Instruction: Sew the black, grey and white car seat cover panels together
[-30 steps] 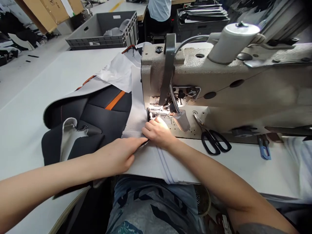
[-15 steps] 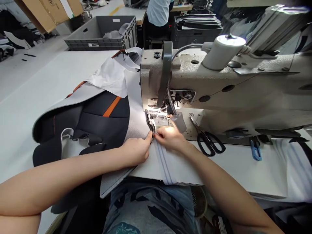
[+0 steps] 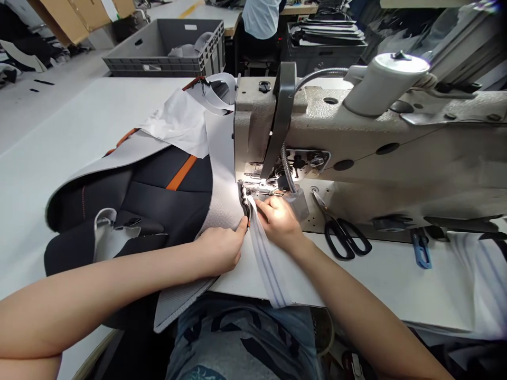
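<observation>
Since the earliest frame, the right hand has drawn rightward from the fabric edge to the white strip, and the left hand has slid up toward the needle area. The left hand's forefinger presses out straight on the edge, its other fingers curled; whether they grip cloth, I cannot tell. The right hand is half curled, fingertips against the strip, their hold hidden.

The fabric cover is matte, dark and softly padded, with a smooth orange stripe and a pale, finely woven band. It lies left of the sewing machine, its band running lengthwise toward the person, a pointed corner overhanging the front edge. The thin, blue-lined strip runs the same way, slanting slightly right.

Black-handled scissors rest by the smooth white bench; beyond stand a grey plastic crate and a co-worker.
</observation>
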Action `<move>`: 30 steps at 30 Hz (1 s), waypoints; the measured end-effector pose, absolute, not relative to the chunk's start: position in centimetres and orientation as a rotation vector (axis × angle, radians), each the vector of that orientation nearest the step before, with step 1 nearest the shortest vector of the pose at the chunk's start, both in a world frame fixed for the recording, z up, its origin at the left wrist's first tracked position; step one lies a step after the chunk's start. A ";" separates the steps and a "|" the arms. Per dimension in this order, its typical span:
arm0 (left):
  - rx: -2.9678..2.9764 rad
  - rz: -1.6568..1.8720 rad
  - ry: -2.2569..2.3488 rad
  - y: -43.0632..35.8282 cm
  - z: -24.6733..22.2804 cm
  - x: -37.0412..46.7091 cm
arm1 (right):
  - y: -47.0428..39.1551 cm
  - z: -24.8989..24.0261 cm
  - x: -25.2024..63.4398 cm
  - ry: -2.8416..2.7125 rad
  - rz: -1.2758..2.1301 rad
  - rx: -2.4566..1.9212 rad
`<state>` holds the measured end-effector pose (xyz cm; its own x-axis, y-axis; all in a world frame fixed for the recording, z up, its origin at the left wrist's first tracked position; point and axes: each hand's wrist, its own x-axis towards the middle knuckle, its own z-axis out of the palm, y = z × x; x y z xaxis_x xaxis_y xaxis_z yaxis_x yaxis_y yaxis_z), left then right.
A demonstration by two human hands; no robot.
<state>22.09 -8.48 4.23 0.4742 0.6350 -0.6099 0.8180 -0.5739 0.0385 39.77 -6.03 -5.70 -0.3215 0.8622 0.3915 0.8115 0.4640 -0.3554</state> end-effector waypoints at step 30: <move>2.292 -0.553 1.389 -5.9 3.1 23.4 | -5.6 -4.4 37.8 -2.469 -0.077 -1.574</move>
